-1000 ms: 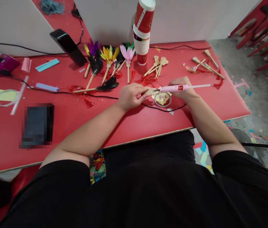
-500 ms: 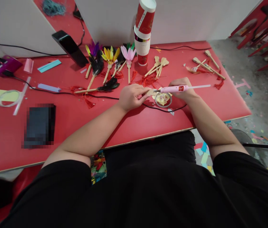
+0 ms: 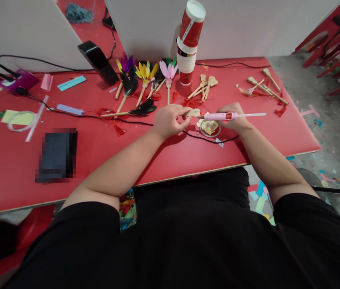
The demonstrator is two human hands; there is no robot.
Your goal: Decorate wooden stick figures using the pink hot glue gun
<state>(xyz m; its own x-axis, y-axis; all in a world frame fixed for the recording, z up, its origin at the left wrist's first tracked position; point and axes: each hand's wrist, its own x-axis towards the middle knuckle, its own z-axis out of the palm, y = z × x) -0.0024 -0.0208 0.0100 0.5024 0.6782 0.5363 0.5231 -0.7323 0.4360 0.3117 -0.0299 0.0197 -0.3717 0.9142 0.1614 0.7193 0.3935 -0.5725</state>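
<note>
My left hand (image 3: 170,121) pinches a small pale wooden piece (image 3: 193,112) between thumb and fingers; it has a rounded, lobed end like the wooden sticks behind it. My right hand (image 3: 232,115) is wrapped round a pink hot glue gun (image 3: 220,116), held level with its metal nozzle pointing left. The nozzle tip is close to the wooden piece; I cannot tell whether they touch. A clear glue stick (image 3: 252,114) juts out of the gun's back. Below the gun sits a small round dish (image 3: 210,135) with yellowish scraps in it.
Feather-topped sticks (image 3: 146,74), bare wooden sticks (image 3: 209,83) with red tassels and stacked paper cups (image 3: 187,60) stand or lie behind my hands. More sticks (image 3: 268,86) are at right. A black cable (image 3: 140,122) crosses the red table (image 3: 109,160). A dark tablet-like object (image 3: 57,154) lies at left.
The wooden piece has tilted in my left fingers and shows more of its lobed end beside the nozzle. My right hand still holds the glue gun. The whole view has shifted slightly.
</note>
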